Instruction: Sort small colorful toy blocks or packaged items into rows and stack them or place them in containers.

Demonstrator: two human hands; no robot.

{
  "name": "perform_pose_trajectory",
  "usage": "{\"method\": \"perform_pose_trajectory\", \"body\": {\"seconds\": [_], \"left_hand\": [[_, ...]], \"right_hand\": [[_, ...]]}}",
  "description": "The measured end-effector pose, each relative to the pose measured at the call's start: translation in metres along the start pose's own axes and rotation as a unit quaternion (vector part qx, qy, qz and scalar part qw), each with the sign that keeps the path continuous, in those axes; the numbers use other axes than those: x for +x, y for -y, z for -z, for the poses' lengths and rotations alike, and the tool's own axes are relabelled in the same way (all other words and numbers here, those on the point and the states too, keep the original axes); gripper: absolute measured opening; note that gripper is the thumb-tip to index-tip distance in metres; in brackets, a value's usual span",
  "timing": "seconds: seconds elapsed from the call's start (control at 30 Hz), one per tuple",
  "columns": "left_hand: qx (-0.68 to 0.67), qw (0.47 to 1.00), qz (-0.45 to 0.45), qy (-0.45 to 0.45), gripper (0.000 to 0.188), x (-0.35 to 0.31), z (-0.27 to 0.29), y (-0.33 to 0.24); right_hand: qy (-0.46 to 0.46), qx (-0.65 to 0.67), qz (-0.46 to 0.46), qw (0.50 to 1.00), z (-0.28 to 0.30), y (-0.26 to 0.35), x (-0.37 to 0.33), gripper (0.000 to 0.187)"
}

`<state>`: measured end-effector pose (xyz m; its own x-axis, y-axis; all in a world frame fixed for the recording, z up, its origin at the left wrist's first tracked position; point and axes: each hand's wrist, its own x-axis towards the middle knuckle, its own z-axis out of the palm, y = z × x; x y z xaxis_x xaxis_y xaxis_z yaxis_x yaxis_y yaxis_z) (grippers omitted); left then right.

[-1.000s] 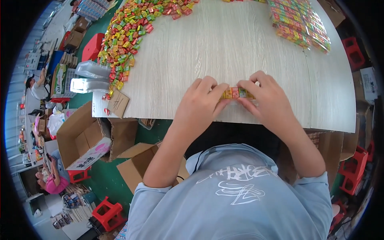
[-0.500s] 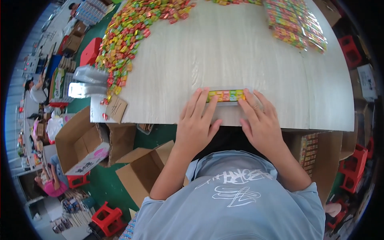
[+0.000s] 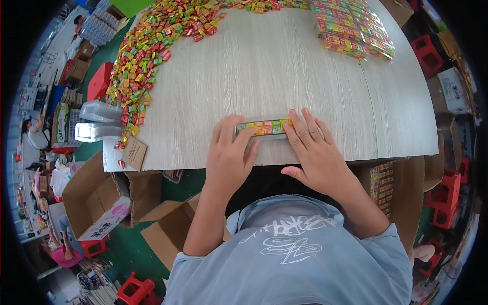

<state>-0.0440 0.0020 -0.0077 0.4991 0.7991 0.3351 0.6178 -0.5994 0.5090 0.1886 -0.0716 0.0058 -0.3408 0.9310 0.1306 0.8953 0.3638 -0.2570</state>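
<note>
A row of small wrapped candies (image 3: 267, 127) in red, yellow, orange and green lies in a narrow clear plastic tray (image 3: 280, 136) near the table's front edge. At its left end is my left hand (image 3: 227, 152), fingers bent and touching the row, thumb apart from it on the near side. My right hand (image 3: 319, 152) rests over the right end with fingers stretched and spread, thumb pointing left off the table edge. Neither hand has its thumb closed on the tray. The tray's right end is hidden under the right fingers.
A heap of loose wrapped candies (image 3: 145, 56) runs along the table's left and far side. Filled clear packs (image 3: 351, 30) lie at the far right. Clear empty trays (image 3: 99, 122) stick out at the left edge, beside a cardboard piece (image 3: 134, 153). Open cartons (image 3: 96, 193) stand below.
My left fingers have bent more around the row's left end. My right hand has turned, its thumb moving away from the tray. The whole view has shifted slightly.
</note>
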Motion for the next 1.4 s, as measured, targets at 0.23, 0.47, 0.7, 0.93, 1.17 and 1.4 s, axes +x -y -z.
{"method": "perform_pose_trajectory", "body": {"seconds": [0.23,0.47,0.7,0.93,1.17,1.4], "left_hand": [[0.002,1.000,-0.030,0.005,0.022,0.004,-0.002,0.005],[-0.004,0.999,-0.049,0.000,0.026,0.001,-0.005,0.008],[-0.010,0.999,-0.051,-0.010,0.033,-0.001,-0.008,0.011],[-0.020,0.998,-0.054,-0.009,0.036,0.000,-0.007,0.011],[-0.027,0.998,-0.049,-0.014,0.035,-0.002,-0.006,0.012],[-0.029,0.998,-0.051,-0.010,0.033,0.000,-0.006,0.013]], "right_hand": [[-0.093,0.075,0.011,0.993,-0.001,-0.020,0.021,0.036],[-0.011,0.195,-0.011,0.981,0.013,-0.034,0.037,0.027],[0.045,0.168,0.003,0.985,0.023,-0.037,0.042,0.026],[0.042,0.114,0.038,0.992,0.024,-0.040,0.043,0.027],[-0.004,0.144,0.055,0.988,0.023,-0.045,0.036,0.025],[0.026,0.150,0.044,0.987,0.028,-0.054,0.037,0.023]]}}
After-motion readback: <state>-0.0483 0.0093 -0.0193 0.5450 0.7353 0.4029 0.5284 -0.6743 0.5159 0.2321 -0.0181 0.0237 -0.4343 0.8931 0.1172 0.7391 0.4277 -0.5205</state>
